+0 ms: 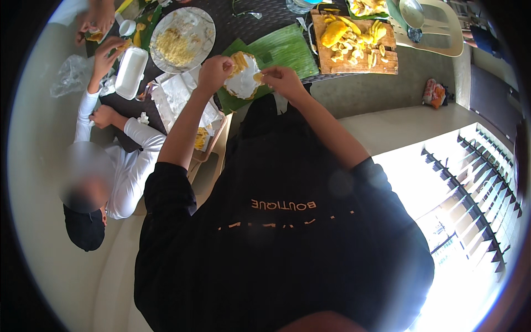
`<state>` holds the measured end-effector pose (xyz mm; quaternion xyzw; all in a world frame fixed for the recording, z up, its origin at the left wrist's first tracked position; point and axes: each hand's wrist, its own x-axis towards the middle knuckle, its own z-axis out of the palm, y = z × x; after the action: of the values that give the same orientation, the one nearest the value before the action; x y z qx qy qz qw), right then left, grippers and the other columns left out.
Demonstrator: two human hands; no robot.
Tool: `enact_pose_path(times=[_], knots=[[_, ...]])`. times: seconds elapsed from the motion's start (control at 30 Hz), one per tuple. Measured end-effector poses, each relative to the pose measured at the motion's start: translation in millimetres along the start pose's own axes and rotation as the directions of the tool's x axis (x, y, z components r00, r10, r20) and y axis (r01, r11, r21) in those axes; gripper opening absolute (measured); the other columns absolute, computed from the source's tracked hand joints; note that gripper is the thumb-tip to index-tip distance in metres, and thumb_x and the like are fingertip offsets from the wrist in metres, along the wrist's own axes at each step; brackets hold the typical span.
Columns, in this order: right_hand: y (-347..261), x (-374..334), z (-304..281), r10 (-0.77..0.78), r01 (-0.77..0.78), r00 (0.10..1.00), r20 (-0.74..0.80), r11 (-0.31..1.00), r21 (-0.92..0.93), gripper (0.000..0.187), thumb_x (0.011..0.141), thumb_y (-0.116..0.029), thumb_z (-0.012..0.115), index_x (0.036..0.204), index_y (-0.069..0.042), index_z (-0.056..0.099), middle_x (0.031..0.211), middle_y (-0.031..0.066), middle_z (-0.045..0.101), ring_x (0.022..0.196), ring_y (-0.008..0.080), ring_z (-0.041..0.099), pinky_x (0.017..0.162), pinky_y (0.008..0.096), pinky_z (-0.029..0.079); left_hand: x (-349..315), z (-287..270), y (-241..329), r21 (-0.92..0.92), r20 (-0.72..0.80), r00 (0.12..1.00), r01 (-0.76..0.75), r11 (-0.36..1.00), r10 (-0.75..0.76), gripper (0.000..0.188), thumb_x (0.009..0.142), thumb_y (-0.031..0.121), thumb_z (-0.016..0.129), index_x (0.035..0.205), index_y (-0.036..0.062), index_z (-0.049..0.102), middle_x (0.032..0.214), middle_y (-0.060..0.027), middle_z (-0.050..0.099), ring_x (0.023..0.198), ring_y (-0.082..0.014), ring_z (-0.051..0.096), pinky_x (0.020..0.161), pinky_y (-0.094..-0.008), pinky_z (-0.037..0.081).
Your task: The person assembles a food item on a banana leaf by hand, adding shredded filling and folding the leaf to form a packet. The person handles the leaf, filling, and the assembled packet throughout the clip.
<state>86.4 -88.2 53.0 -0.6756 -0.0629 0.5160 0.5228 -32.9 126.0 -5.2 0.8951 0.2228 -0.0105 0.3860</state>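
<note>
A round dish with a white top (243, 84) lies on a green banana leaf (287, 51) at the table's near edge, yellow slices along parts of its rim. My left hand (215, 73) is closed at the dish's upper left, its fingertips pinching a yellow fruit slice (237, 64). From the right, my right hand (284, 82) pinches another small yellow slice (258, 77) just at the dish's right rim. Both forearms reach up to the dish from below. What kind of fruit the slices are, I cannot tell.
A wooden board (358, 65) with yellow fruit pieces (354, 37) stands at the right. Left lie a plate (206, 27) of yellow shreds and a white foam box (131, 73). Close on the left, a co-worker in white sleeves (142, 138) works at the table. A chair (442, 27) stands far right.
</note>
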Motion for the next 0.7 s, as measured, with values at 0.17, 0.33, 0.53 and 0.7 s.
enact_pose_path(times=[0.17,0.33,0.53,0.7], knots=[[16,33,10,-0.16,0.145,0.986,-0.045,0.959,-0.242,0.027,0.073,-0.02,0.075,0.095,-0.004,0.072,0.082,0.0073,0.072,0.073,0.0141,0.067,0.068,0.028,0.052,-3,4,-2,-0.027,-0.038,0.999,-0.014,1.0,0.013,0.013,0.078,0.014,0.07,0.089,0.0079,0.07,0.086,-0.01,0.069,0.08,-0.0279,0.068,0.072,-0.0386,0.053],[13,56,24,-0.251,0.193,0.965,-0.078,0.879,-0.435,0.027,0.07,-0.022,0.074,0.092,-0.006,0.073,0.082,0.0071,0.073,0.073,0.0191,0.07,0.07,0.0315,0.054,-3,2,4,-0.026,-0.063,0.998,-0.032,0.999,0.031,0.012,0.079,0.011,0.07,0.09,0.0045,0.07,0.086,-0.0104,0.068,0.078,-0.0275,0.066,0.071,-0.0355,0.052],[14,77,39,-0.284,0.197,0.956,-0.072,0.805,-0.559,0.023,0.07,-0.02,0.073,0.09,-0.008,0.073,0.084,0.0064,0.073,0.077,0.0221,0.071,0.073,0.0335,0.055,-8,-5,6,-0.042,-0.152,0.988,0.007,0.999,-0.013,0.013,0.079,0.011,0.07,0.09,0.0036,0.07,0.087,-0.0119,0.068,0.08,-0.0269,0.067,0.072,-0.0344,0.052],[17,84,41,-0.308,0.216,0.95,-0.046,0.758,-0.616,0.021,0.071,-0.018,0.07,0.09,-0.01,0.073,0.085,0.0051,0.073,0.08,0.0234,0.07,0.074,0.0342,0.056,-19,-5,-6,-0.114,-0.205,0.978,-0.057,0.992,0.033,0.012,0.079,0.009,0.07,0.09,0.0025,0.069,0.087,-0.011,0.068,0.08,-0.0248,0.067,0.071,-0.0332,0.052]])
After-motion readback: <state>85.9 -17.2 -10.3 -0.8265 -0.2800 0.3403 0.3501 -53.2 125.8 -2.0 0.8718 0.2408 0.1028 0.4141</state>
